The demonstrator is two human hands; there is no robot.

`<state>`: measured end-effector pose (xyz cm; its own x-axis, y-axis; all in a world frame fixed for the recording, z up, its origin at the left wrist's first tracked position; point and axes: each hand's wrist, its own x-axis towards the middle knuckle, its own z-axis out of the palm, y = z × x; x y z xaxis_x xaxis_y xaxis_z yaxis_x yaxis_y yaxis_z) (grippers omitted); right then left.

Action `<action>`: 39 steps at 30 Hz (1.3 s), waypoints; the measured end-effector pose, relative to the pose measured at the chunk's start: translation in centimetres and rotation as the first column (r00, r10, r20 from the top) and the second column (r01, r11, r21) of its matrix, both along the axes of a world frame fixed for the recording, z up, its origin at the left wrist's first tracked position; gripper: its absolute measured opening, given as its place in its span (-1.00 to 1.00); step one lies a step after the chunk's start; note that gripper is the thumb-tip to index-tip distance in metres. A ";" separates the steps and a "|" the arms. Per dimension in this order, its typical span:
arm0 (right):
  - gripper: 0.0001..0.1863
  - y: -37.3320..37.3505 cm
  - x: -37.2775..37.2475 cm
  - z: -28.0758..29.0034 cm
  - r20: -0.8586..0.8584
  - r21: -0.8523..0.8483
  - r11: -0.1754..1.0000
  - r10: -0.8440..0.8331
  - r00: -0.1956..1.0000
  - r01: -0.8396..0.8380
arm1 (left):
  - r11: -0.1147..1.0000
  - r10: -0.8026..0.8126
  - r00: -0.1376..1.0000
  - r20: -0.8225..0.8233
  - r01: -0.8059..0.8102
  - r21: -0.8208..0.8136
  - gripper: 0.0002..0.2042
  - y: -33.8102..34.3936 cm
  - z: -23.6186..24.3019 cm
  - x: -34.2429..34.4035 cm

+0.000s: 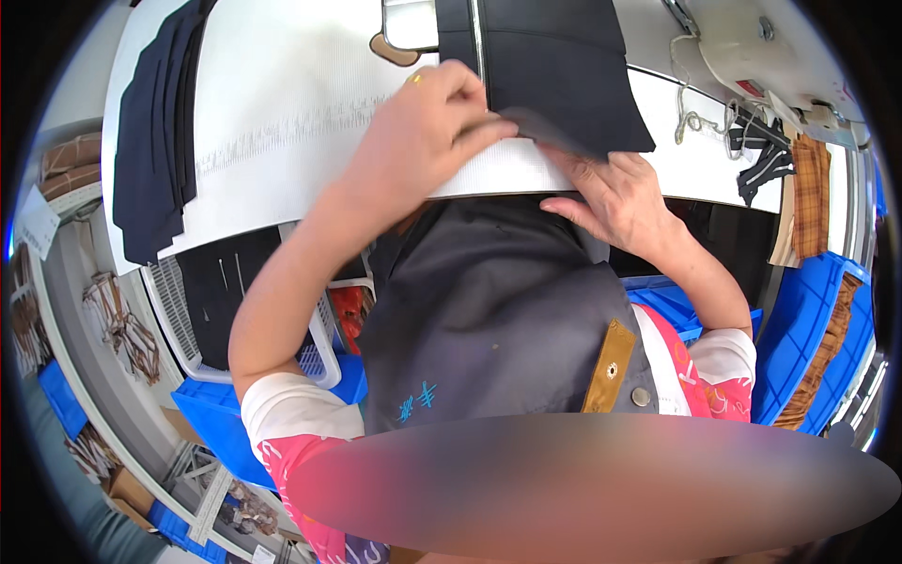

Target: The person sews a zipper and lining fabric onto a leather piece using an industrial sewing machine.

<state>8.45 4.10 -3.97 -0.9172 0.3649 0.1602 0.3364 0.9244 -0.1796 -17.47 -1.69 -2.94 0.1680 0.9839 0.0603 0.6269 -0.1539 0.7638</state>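
- Well, from my end I am seeing a dark cloth piece [554, 66] lying at the far middle of the white surface [282, 94], its near edge reaching toward the wearer and a pale strip [479, 42] running along it near its left side.
- The left hand [418, 127] is bending its fingers at the cloth's near-left edge; I am reading its grip as pinching that edge, though the fingertips are blurring.
- The right hand [625, 202] is working just beside the near edge, its fingers meeting the cloth and its thumb pointing left, apart from them; I am not able to tell whether its grip is holding anything.
- Between the two hands, the cloth's edge is showing as a dark smear.
- Further left, a row of overlapping dark pieces [155, 132] is lying along the surface.
- Beyond the left hand, a brown rounded item [395, 50] is sitting beside a pale metal-rimmed object [411, 23].
- Over on the right, I am noticing a pale machine [766, 47], a loose cord [691, 120] and black straps [769, 155] with white lines.
- Below, a dark apron [498, 301] is covering the wearer's front.
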 end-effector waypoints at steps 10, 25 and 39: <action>-0.62 4.6 -4.2 2.7 -0.275 0.029 1.000 0.009 0.961 -0.001 | 0.958 0.150 0.880 -0.451 -0.015 0.288 -0.18 -5.0 -2.2 2.4; -0.39 3.4 -5.7 0.0 -0.143 -0.019 0.995 0.095 0.985 -0.099 | 0.951 0.093 0.914 -0.394 0.036 0.308 -0.43 -3.8 -1.6 0.6; -0.43 4.5 -6.3 0.9 -0.107 0.007 0.990 0.143 0.984 -0.143 | 0.883 0.138 0.950 -0.282 0.011 0.469 -0.78 7.0 -2.2 -4.4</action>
